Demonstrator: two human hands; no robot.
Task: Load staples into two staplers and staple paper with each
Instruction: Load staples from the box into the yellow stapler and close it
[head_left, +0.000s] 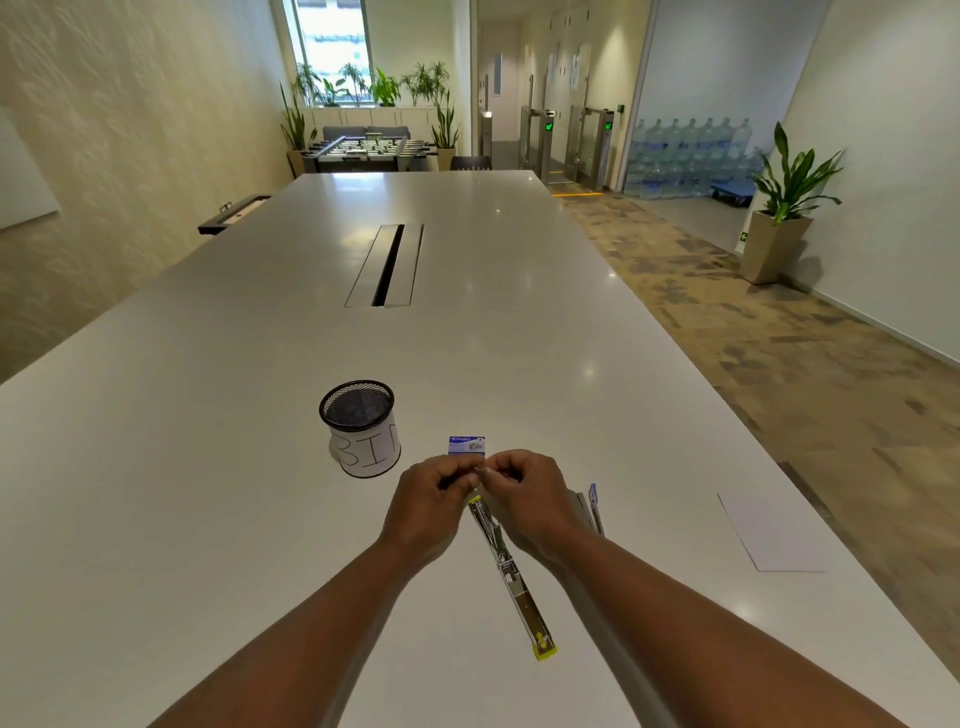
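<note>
Mesh bin (359, 423) far left; left hand (434, 499) and right hand (522, 493), fingers curled, meet fingertip to fingertip, pinching something small, above the opened yellow-tipped stapler (511, 574) lying flat; second stapler (592, 506) and paper (774, 535) lie rightward

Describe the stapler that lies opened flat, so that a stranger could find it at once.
On the near end of the long white table, look just below the two hands. The opened stapler lies there as a long silver strip running toward the viewer. Its yellow tips set it apart from the blue-tipped stapler to its right.
</note>
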